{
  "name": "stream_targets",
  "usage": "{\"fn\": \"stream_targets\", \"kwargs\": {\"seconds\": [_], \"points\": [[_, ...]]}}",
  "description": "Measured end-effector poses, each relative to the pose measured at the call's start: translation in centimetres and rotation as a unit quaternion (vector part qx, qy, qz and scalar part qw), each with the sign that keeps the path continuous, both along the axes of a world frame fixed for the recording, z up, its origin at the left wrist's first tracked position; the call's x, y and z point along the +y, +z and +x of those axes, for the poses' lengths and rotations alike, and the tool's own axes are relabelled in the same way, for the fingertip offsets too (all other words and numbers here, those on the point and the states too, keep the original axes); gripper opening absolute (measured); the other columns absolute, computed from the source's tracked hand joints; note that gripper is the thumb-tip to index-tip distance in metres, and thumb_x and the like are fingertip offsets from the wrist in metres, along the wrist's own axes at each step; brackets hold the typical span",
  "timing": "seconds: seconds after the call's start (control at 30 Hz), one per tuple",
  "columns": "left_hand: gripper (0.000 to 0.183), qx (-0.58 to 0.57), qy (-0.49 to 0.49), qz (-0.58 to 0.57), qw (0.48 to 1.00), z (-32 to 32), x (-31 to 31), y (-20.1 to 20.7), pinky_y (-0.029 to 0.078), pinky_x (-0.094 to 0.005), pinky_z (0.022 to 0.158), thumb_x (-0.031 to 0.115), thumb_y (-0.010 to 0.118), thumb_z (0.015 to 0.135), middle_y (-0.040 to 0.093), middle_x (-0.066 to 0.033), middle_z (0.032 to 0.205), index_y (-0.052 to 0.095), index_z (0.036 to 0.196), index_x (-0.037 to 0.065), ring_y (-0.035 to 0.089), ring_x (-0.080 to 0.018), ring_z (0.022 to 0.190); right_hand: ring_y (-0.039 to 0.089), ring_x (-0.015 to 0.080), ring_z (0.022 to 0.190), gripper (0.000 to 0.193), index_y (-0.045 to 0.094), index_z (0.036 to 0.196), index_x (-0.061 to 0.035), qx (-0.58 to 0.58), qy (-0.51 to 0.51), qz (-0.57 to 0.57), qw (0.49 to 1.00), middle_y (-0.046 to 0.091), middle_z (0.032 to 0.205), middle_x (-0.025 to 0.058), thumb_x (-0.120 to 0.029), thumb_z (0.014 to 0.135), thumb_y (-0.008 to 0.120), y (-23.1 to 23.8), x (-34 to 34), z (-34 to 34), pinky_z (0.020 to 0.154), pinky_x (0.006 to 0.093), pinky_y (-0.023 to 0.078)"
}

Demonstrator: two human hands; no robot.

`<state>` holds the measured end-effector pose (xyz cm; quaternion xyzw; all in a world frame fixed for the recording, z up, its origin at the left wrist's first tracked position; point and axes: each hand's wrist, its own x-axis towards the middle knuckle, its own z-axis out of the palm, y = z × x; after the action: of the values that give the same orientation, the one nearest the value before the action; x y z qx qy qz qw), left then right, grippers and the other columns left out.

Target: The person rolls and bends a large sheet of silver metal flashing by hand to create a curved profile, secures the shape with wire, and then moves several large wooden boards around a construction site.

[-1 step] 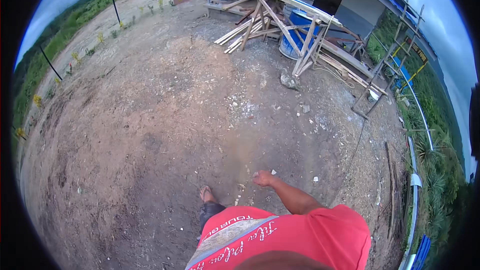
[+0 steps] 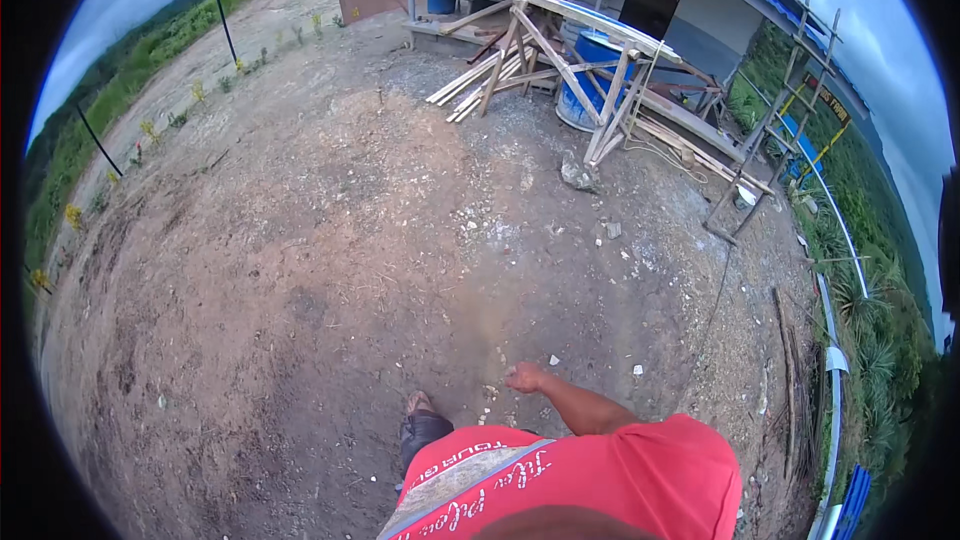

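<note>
My right hand (image 2: 524, 377) hangs beside my red shirt (image 2: 620, 475), over the bare dirt ground (image 2: 400, 280). Its fingers look loosely curled, with nothing visible in them, and it touches nothing. A small pale stone (image 2: 554, 360) lies on the ground just past it. My left hand and forearm are out of sight. One foot (image 2: 419, 402) in dark trousers steps forward on the left.
Ahead stands a wooden trestle (image 2: 590, 15) with planks on top, a blue drum (image 2: 580, 105) behind it and loose boards (image 2: 470, 90) beside it. A rock (image 2: 578, 172) sits before it. A pole ladder (image 2: 795, 90) leans at right. Sticks (image 2: 785, 360) lie near the right edge.
The view has shifted slightly. My forward foot now shows closer to my body, and my right hand sits a little lower in the picture.
</note>
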<state>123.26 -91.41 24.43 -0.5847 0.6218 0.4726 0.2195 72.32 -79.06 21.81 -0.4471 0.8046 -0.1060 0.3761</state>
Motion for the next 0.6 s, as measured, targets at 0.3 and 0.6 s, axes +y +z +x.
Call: {"fn": "stream_targets", "kwargs": {"seconds": [0.3,0.6], "points": [[0.04,0.066,-0.125,-0.226,0.964,-13.1,-42.9,8.9,0.049,-0.0427,0.086,0.033,0.058,0.086,0.066,-0.0254,0.1,0.067,0.105,-0.002,0.064,-0.0388,0.098,0.067,0.0185,0.069,0.034,0.069,0.096,-0.0074,-0.167,-0.248,0.115,0.947,0.07,0.088,0.0113,-0.038,0.084,0.06,-2.6,-12.8,-7.4,0.066,0.0325,0.056],[0.037,0.214,-0.041,-0.122,0.968,-35.7,-64.9,-3.0,0.052,-0.0362,0.067,0.026,0.054,0.089,0.069,-0.0164,0.087,0.064,0.109,-0.003,0.067,-0.0239,0.071,0.069,0.0231,0.067,0.036,0.065,0.102,-0.0108,0.048,-0.021,0.289,0.956,0.07,0.081,0.01,-0.017,0.067,0.069,-18.4,-22.9,-22.0,0.061,0.0364,0.055]]}}
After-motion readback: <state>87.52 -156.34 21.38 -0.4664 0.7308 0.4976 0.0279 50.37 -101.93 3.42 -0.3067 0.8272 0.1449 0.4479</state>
